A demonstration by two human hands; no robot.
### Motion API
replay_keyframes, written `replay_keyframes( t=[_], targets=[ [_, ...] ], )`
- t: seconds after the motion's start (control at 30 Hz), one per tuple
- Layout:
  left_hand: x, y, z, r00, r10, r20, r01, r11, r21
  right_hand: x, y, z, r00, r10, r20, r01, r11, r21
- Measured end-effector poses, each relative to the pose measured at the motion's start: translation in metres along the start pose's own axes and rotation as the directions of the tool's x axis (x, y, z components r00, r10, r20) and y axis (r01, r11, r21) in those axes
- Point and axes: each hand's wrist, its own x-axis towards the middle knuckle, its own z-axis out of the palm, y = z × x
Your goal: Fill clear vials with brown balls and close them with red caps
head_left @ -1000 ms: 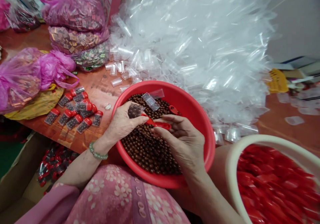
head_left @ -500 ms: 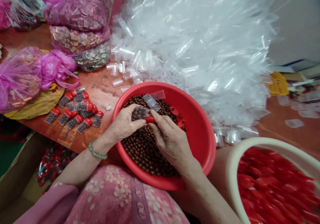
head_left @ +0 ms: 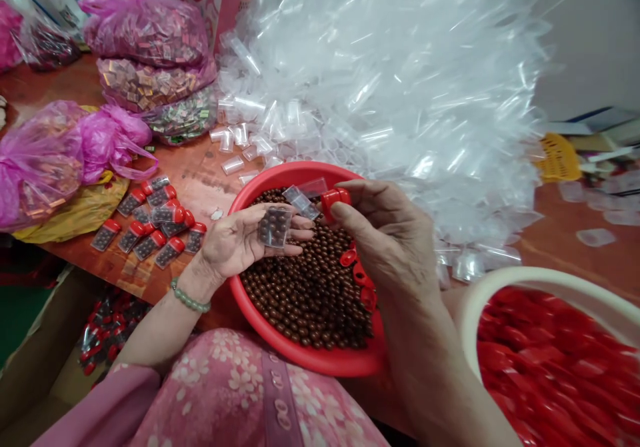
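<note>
While my left hand lies open, palm up, under a bead-filled vial, my right hand pinches a red cap over the basin.

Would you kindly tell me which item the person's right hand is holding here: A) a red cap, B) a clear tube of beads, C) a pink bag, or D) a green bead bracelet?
A. The right hand pinches the red cap between thumb and fingers.
</note>
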Motion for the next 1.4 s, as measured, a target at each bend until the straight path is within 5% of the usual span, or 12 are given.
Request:
replay_keyframes(
  t=[0.13,0.4,0.77,0.93,1.27,1.4],
  targets=[
    [-0.001,-0.001,-0.001,1.000,-0.009,0.005,0.009,0.999,0.044,0.000,-0.002,0.007,0.999,0.002,-0.034,-0.001,1.000,0.028],
    [0.000,-0.003,-0.002,1.000,-0.005,0.011,0.004,0.999,0.053,0.011,-0.014,0.021,0.995,-0.043,0.091,0.039,0.998,0.046],
    [-0.001,-0.008,-0.001,0.999,0.049,0.003,-0.049,0.982,0.182,0.017,-0.003,0.018,0.992,0.059,0.113,-0.076,0.986,0.148],
    [-0.001,-0.012,0.004,0.993,0.114,-0.037,-0.084,0.882,0.464,0.018,0.001,0.013,0.997,0.058,-0.052,-0.048,0.981,0.187],
    [0.008,-0.004,0.011,0.998,0.065,-0.027,-0.018,0.616,0.788,0.014,0.004,0.007,0.996,0.073,-0.041,-0.063,0.976,0.211],
    [0.009,-0.005,0.010,1.000,0.021,-0.010,-0.007,0.680,0.733,0.013,0.001,0.003,0.996,0.077,0.033,-0.082,0.979,0.188]
  ],
)
